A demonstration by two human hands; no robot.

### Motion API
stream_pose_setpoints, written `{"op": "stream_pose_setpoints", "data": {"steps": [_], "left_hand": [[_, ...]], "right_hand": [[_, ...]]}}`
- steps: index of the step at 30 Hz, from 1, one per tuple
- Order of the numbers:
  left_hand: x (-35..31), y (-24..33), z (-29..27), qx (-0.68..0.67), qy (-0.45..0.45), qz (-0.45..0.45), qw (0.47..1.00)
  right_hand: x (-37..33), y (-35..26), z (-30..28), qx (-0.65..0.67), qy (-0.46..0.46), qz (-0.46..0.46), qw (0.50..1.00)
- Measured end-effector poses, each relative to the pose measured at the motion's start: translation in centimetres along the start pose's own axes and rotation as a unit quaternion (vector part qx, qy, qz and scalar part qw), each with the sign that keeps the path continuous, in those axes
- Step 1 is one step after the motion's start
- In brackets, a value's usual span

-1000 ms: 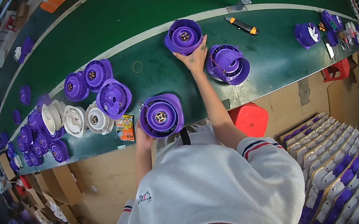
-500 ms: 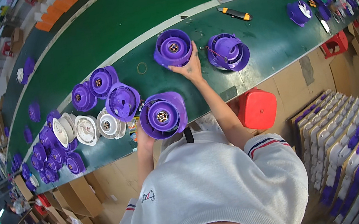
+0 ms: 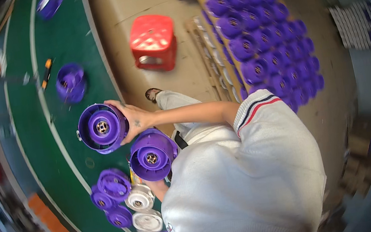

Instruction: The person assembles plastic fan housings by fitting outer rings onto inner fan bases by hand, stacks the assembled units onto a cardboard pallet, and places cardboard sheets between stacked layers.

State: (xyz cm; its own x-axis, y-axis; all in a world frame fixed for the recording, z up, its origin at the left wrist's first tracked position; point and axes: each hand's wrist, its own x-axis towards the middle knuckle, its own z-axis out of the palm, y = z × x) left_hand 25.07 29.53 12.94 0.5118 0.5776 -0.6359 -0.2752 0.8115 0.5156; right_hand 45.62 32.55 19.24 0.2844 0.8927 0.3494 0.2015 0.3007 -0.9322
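My right hand (image 3: 134, 120) grips the rim of a purple round plastic housing (image 3: 110, 116) with a metal hub in its middle, held over the green table. Close beside it, a second purple housing (image 3: 163, 144) is held near my waist by my left hand (image 3: 159, 188). The left fingers are mostly hidden beneath that housing. Another purple housing (image 3: 71, 84) rests on the table beyond my right hand. Several purple housings (image 3: 114, 184) sit in a cluster to the lower left, next to white housings (image 3: 147, 221).
A yellow and black utility knife (image 3: 47, 72) lies on the green table (image 3: 33, 135). On the floor stands a red stool (image 3: 152, 38). To the right, a board bears rows of purple housings (image 3: 269, 34). Orange items (image 3: 51, 220) are at far left.
My view has swung right, bringing the floor and the rows of housings into sight. My right hand has lifted its housing and drawn it nearer to the one in my left hand.
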Motion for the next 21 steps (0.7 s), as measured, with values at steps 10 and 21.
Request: {"op": "stream_pose_setpoints", "data": {"steps": [10,21], "left_hand": [[3.8,-3.3,11.7,0.144,-0.144,-0.121,0.971],[21.3,-6.4,31.6,0.125,-0.194,-0.122,0.965]], "right_hand": [[-13.7,-4.9,-14.8,-0.053,0.287,0.107,0.950],[-17.5,-5.2,-34.5,-0.165,0.534,0.138,0.818]]}}
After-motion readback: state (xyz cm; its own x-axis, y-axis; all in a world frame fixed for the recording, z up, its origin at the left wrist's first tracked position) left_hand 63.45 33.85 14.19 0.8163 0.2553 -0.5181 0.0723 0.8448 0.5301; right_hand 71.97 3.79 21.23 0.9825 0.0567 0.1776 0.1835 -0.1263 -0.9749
